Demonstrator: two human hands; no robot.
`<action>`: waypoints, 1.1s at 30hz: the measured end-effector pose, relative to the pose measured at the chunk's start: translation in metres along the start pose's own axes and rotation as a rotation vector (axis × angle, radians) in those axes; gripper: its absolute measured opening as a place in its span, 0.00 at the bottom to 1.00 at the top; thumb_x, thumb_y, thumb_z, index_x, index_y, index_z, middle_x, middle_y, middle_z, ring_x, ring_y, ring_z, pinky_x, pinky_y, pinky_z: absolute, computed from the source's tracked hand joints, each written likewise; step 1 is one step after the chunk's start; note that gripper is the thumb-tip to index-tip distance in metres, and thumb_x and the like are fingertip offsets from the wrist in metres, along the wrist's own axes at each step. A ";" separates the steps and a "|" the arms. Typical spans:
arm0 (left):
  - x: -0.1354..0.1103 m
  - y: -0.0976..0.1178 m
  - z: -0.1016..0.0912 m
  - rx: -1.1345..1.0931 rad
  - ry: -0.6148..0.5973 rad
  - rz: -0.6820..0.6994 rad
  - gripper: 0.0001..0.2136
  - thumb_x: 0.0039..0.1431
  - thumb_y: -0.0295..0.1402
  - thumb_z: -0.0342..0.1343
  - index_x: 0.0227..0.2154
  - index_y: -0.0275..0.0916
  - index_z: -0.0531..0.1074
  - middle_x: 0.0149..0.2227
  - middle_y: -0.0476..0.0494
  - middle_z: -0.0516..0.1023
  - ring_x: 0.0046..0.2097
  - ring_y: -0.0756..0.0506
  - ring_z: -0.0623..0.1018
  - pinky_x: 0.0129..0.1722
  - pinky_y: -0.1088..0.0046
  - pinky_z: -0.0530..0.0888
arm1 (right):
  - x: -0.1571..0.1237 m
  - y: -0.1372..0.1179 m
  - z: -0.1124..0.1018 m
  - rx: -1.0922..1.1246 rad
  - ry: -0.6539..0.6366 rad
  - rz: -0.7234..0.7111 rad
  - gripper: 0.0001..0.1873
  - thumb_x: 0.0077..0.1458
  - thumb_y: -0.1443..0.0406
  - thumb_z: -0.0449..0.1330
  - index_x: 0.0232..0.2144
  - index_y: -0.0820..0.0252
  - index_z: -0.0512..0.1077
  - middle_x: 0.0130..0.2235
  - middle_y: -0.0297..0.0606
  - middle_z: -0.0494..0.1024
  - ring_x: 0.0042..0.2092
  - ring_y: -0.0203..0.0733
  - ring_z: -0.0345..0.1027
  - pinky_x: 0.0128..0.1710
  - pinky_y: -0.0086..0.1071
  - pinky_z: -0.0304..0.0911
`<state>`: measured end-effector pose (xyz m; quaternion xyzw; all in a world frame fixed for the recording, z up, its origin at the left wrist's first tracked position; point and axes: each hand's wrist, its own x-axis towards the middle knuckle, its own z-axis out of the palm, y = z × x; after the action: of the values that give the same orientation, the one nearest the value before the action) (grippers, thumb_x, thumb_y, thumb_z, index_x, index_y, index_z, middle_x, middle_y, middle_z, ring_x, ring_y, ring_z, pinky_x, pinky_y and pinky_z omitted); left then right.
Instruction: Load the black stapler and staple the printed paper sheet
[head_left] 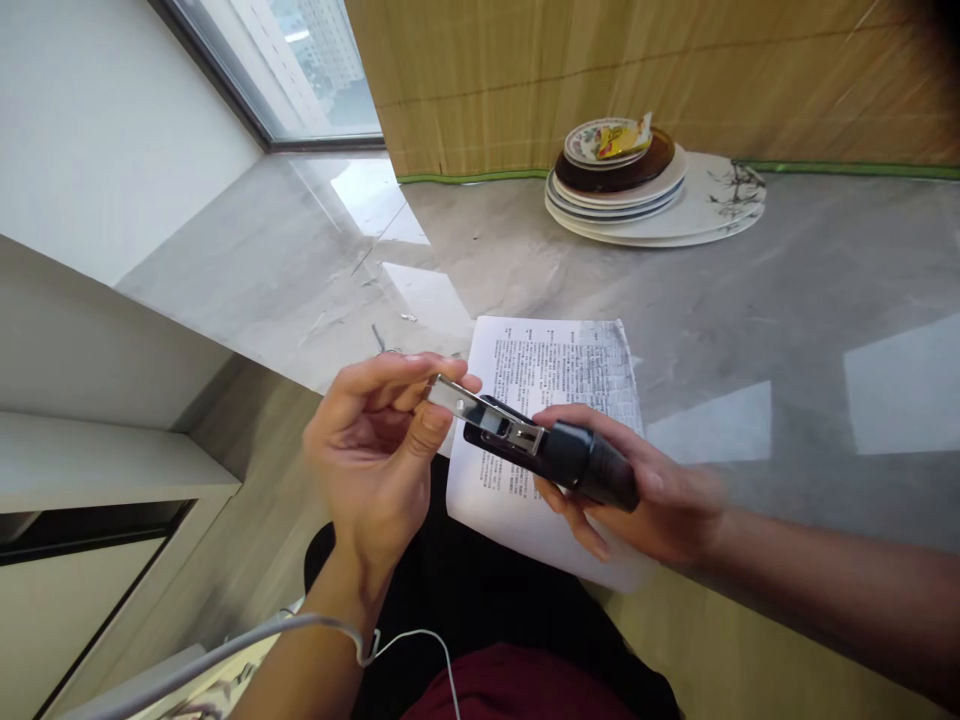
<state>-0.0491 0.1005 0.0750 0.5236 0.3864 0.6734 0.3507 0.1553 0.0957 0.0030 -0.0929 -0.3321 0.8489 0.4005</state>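
Left hand [375, 440] and right hand [667, 500] hold a black stapler [566, 452] above paper [517, 365].

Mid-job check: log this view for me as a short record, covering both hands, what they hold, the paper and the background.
Left grip: thumb and fingers pinching the end of a metal strip
Right grip: closed around a black stapler
Strip: extends from the stapler toward the left grip
Paper: printed, lying beneath the stapler as seen from above
Surface: grey, marbled
Background: stacked plates, yellow packet on top
Cable: white, crossing the left forearm
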 end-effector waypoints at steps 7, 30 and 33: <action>-0.003 -0.022 -0.011 -0.177 -0.017 -0.185 0.13 0.59 0.34 0.71 0.46 0.48 0.80 0.42 0.53 0.86 0.41 0.48 0.87 0.46 0.73 0.84 | -0.013 0.005 -0.006 -0.185 -0.025 -0.051 0.37 0.55 0.44 0.69 0.62 0.48 0.68 0.54 0.44 0.70 0.23 0.26 0.66 0.15 0.22 0.58; -0.011 -0.022 -0.008 -0.321 0.170 -0.478 0.14 0.52 0.31 0.76 0.36 0.45 0.76 0.35 0.58 0.83 0.43 0.54 0.85 0.45 0.85 0.80 | -0.015 0.001 -0.006 -0.244 0.055 -0.013 0.39 0.54 0.40 0.68 0.61 0.49 0.68 0.48 0.41 0.73 0.21 0.26 0.63 0.16 0.26 0.53; -0.010 -0.020 -0.009 -0.337 0.191 -0.486 0.14 0.52 0.29 0.76 0.35 0.43 0.75 0.32 0.58 0.80 0.37 0.56 0.83 0.41 0.88 0.79 | -0.017 0.004 -0.009 -0.212 0.062 0.018 0.42 0.53 0.38 0.67 0.62 0.48 0.67 0.49 0.42 0.74 0.20 0.26 0.63 0.15 0.26 0.52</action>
<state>-0.0542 0.0998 0.0517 0.2848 0.4142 0.6706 0.5455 0.1681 0.0855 -0.0076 -0.1640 -0.4068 0.8093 0.3907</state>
